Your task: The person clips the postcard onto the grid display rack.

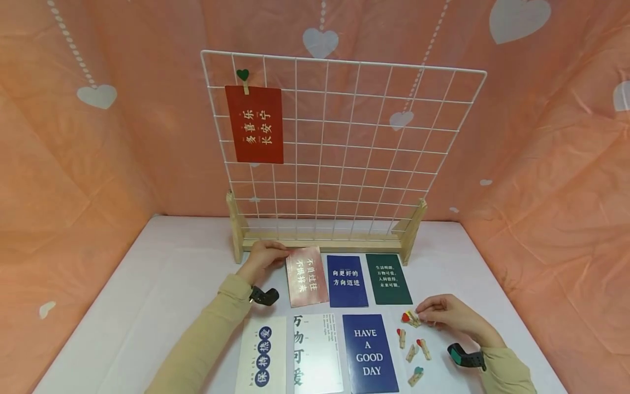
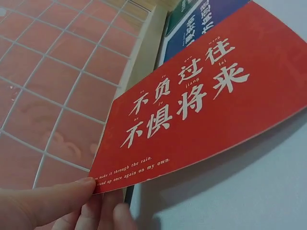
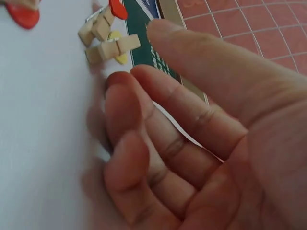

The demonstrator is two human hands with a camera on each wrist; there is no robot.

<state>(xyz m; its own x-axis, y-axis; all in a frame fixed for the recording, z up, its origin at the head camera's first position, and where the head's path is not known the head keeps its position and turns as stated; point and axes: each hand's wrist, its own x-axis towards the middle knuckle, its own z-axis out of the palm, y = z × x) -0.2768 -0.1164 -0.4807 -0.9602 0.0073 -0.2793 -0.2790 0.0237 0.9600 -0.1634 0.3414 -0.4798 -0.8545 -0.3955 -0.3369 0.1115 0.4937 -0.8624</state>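
Observation:
My left hand [image 1: 266,255] pinches a corner of a red card [image 2: 187,105] with white Chinese characters, thumb on the printed face. The card is tilted, partly lifted off the table; glare makes it look pinkish in the head view. At the right, my right hand [image 1: 455,316] is beside small wooden clothespins [image 1: 412,319] with heart-shaped tops. Its fingers are loosely bent and nothing shows between them. In the right wrist view, clothespins with a red heart [image 3: 118,8] and a yellow heart [image 3: 115,49] lie just beyond the fingertips.
A white wire grid [image 1: 344,131] stands in a wooden base [image 1: 320,244] at the back. A red card [image 1: 258,126] hangs there from a green-heart clothespin [image 1: 245,81]. Blue [image 1: 347,282], green [image 1: 389,279], cream [image 1: 261,355], white [image 1: 317,350] and navy [image 1: 370,353] cards lie on the table.

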